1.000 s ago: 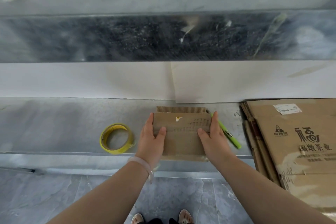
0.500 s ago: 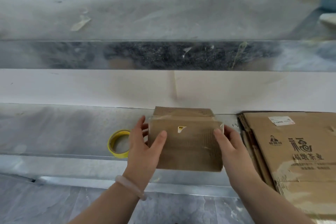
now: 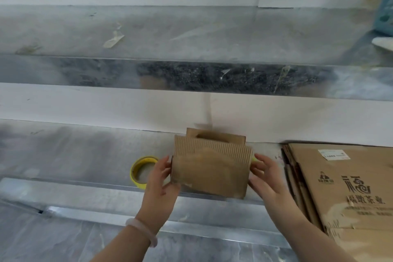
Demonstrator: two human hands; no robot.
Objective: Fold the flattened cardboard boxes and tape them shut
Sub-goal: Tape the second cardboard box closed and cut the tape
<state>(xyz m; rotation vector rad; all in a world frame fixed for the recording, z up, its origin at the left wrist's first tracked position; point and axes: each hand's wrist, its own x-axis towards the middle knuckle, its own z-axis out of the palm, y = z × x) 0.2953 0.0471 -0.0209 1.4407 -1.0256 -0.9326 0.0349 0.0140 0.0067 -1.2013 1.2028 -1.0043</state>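
Box (image 3: 209, 173) now off grey stone ledge (image 3: 74, 155), left hand (image 3: 161, 185) and right hand (image 3: 270, 178) clamped on its sides

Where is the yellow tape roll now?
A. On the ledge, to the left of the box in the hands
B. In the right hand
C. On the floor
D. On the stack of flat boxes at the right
A: the tape roll lies flat on the ledge, just left of the box that the left hand grips.
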